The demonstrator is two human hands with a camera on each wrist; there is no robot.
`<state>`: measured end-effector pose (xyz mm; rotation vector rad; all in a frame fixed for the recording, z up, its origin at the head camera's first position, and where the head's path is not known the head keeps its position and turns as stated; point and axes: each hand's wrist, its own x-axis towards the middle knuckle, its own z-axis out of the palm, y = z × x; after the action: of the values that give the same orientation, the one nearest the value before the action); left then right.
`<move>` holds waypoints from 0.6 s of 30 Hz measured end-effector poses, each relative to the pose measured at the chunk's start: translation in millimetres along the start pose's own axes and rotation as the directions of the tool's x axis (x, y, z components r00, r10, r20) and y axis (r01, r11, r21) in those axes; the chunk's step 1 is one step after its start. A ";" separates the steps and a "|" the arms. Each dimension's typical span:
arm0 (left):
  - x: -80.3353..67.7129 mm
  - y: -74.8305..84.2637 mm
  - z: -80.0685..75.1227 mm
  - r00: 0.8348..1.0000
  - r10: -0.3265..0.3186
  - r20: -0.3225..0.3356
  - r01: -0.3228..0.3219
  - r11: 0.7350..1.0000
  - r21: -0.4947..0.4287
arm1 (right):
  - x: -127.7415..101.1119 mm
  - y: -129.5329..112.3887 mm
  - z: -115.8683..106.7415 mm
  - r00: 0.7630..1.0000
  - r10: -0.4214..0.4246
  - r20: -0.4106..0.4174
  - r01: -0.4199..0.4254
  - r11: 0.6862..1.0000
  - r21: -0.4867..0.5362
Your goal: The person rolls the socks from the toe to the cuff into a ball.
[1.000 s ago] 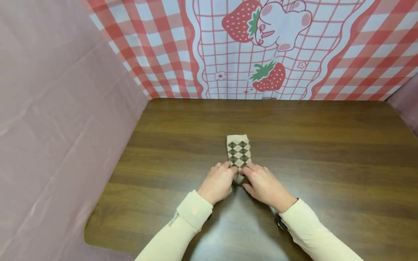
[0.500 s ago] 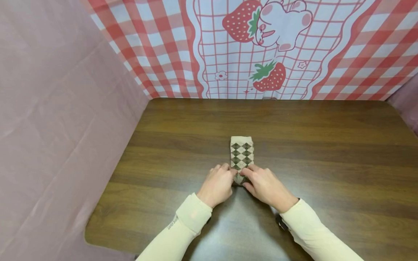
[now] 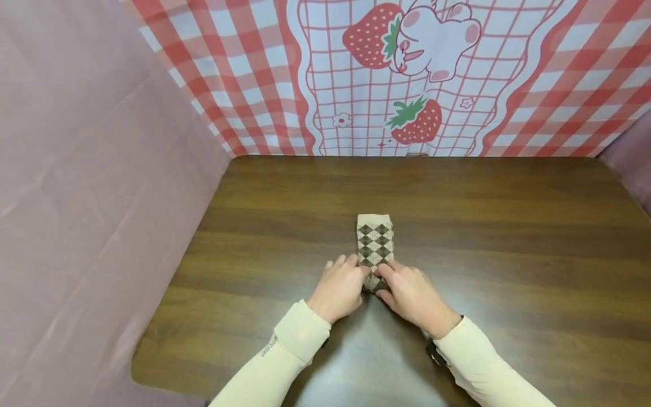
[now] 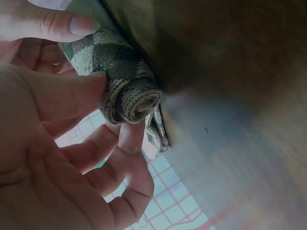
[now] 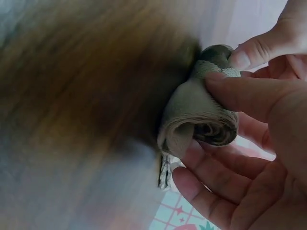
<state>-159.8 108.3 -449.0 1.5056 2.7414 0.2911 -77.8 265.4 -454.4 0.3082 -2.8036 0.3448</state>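
A beige sock with a dark argyle pattern point(image 3: 374, 243) lies on the brown wooden table point(image 3: 508, 254), its far cuff end flat and its near end rolled up. My left hand point(image 3: 342, 286) and right hand point(image 3: 411, 293) meet at the rolled end, side by side. The left wrist view shows the roll point(image 4: 129, 91) pinched between my left thumb and fingers. Seen from the right wrist, the same roll point(image 5: 201, 120) sits between my right thumb and fingers, and its spiral end is visible.
A red-checked cloth with strawberries and a rabbit point(image 3: 407, 73) hangs behind the table. Pink sheeting point(image 3: 91, 198) closes the left side. The table's near left corner point(image 3: 139, 373) is rounded.
Both hands have edged slightly away from me along the sock, and the roll at its near end has grown a little. The flat part looks shorter.
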 end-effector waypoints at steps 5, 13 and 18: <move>-6.0 -0.3 5.0 0.999 -0.008 -0.053 0.007 1.000 -0.019 | 2.9 3.0 -0.5 1.000 -0.023 0.013 0.023 1.000 0.016; -4.5 1.0 9.1 0.989 -0.005 -0.148 -0.006 0.997 -0.073 | 10.4 6.7 -4.9 0.997 0.004 0.075 -0.007 0.999 0.034; 0.6 1.4 7.7 0.988 0.009 -0.156 -0.018 0.998 -0.056 | 10.2 7.3 -6.3 0.995 0.046 0.088 -0.051 0.997 0.054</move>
<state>-158.3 110.8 -456.3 1.5503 2.8131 0.5047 -87.4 272.3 -446.8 0.2743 -2.8941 0.4320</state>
